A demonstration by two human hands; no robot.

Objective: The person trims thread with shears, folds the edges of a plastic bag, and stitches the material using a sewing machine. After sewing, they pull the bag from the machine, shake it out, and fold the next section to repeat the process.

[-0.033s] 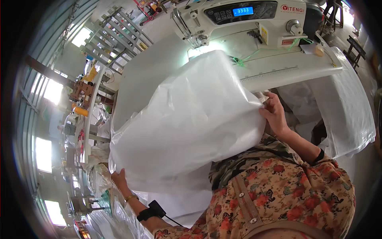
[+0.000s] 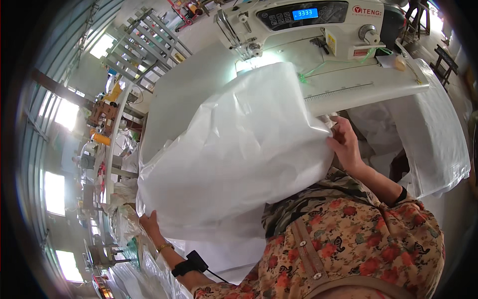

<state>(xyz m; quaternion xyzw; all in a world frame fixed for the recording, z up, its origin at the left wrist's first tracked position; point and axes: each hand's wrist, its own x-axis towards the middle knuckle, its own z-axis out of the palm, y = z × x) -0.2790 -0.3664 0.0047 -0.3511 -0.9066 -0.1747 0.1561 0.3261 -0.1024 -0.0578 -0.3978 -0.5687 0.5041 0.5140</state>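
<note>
A large, glossy white plastic sheet [image 2: 234, 154] spreads from under the needle area of the sewing machine [image 2: 298, 30] down toward my lap. My left hand [image 2: 151, 225] grips its lower left corner, fingers partly hidden by the sheet. At the sheet's right edge, near the front of the table, my right hand [image 2: 344, 143] pinches it between thumb and fingers. The machine's lamp lights the sheet's far end, where the sheet hides the stitching spot.
Green thread [image 2: 303, 78] and small dark snips [image 2: 320, 45] lie on the white machine table [image 2: 368, 82]. More folded white sheeting [image 2: 433, 134] hangs at the right. Metal racks [image 2: 144, 45] stand far left, and plastic sheeting is heaped by my left arm.
The sheet's far right corner and right edge have shifted slightly to the right, covering a bit more of the table. My right hand has moved slightly right with it; my left stays put.
</note>
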